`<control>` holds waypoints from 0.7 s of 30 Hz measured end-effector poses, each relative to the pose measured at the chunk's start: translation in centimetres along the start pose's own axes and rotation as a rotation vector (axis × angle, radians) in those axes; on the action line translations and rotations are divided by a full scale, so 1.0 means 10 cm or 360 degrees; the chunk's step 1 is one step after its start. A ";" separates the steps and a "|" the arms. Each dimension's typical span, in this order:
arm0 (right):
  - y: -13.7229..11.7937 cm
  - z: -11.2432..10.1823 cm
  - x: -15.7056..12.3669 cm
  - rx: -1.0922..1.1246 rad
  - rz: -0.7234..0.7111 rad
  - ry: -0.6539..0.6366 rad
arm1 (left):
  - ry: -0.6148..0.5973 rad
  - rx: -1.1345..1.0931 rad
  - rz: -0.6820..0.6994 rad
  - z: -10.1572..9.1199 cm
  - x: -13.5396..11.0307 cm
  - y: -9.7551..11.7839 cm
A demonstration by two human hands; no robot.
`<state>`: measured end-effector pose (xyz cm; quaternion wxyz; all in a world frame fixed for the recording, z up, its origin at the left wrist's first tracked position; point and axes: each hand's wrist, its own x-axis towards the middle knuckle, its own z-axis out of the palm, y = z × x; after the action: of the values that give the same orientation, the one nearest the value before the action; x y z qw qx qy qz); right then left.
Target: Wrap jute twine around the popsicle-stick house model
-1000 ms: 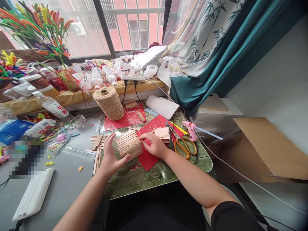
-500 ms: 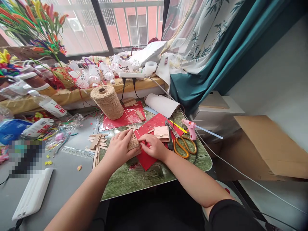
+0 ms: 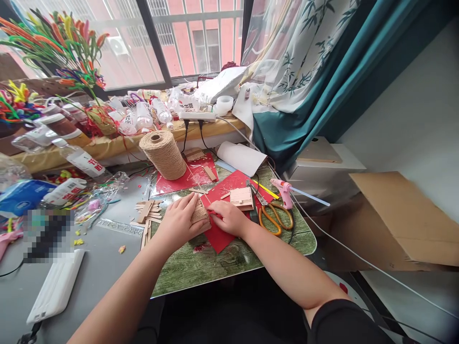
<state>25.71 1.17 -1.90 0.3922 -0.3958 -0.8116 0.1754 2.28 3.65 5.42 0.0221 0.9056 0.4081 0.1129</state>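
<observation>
My left hand (image 3: 179, 222) lies palm down over a small block of wooden sticks wound with jute twine (image 3: 199, 213), fingers wrapped across its top, pressing it onto the green mat (image 3: 215, 263). My right hand (image 3: 228, 217) is curled at the block's right end, fingertips pinched together on the twine against a red paper sheet (image 3: 220, 239). Most of the block is hidden under my left hand.
A jute twine spool (image 3: 163, 154) stands behind the hands. Loose wooden sticks (image 3: 147, 212) lie to the left, a small wooden piece (image 3: 241, 197), orange-handled scissors (image 3: 276, 215) and a pink glue gun (image 3: 285, 190) to the right. Bottles and pipe cleaners crowd the sill; cardboard (image 3: 401, 220) far right.
One second ago my left hand held the block at its left side with the top showing. It has since moved over the top and pressed down; the right hand stayed at the end.
</observation>
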 end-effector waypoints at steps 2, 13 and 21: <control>0.00 -0.02 -0.01 0.0091 -0.0027 0.0005 | 0.0004 -0.0031 -0.0007 0.00 -0.02 -0.01; -0.09 -0.12 0.01 0.0089 -0.0201 0.0097 | 0.0336 -0.0425 -0.0093 0.03 -0.24 0.00; -0.18 -0.18 0.15 -0.0112 -0.0348 0.0096 | 0.0733 -0.0820 -0.0179 0.55 -0.33 -0.16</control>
<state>25.60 1.23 1.03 0.4191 -0.3237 -0.8434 0.0911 0.19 2.57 -0.77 0.1637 0.7972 0.4098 0.4121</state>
